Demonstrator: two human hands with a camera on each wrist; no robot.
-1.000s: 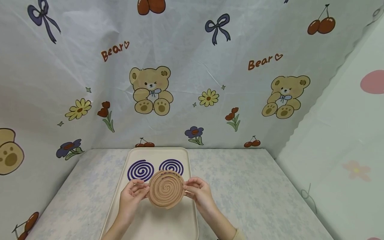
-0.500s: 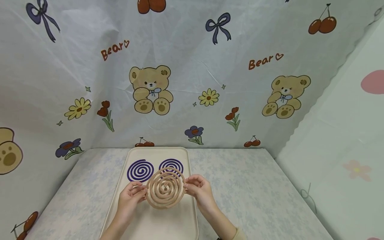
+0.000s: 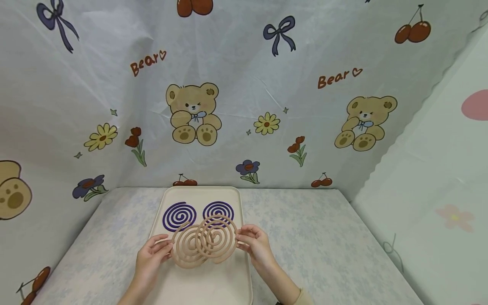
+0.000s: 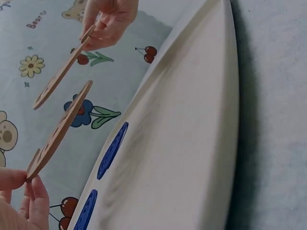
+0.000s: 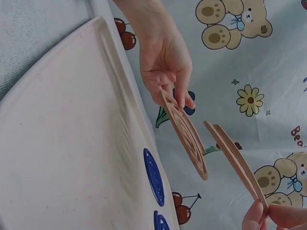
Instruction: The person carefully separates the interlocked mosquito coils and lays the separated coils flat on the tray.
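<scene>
Two tan spiral mosquito coils are held up over the tray, apart in both wrist views though overlapping in the head view. My left hand [image 3: 150, 256] pinches the left tan coil [image 4: 58, 136] at its outer edge between thumb and fingers. On the other side, my right hand [image 3: 257, 245] pinches the right tan coil [image 5: 238, 162] by its rim. Beneath them is a cream tray [image 3: 206, 288]. Two dark blue coils lie flat at its far end: a left blue coil [image 3: 180, 216] and a right blue coil [image 4: 112, 151], the latter partly covered in the head view.
The tray rests on a pale blue mottled tabletop [image 3: 305, 237]. A white cloth [image 3: 236, 76] printed with bears and flowers stands behind the table. On the right hangs another pale cloth [image 3: 431, 169] with a thin cord near its bottom.
The stacked tan coils have come apart into two. My left hand has moved left with one coil, while my right hand stays nearly in place with the other.
</scene>
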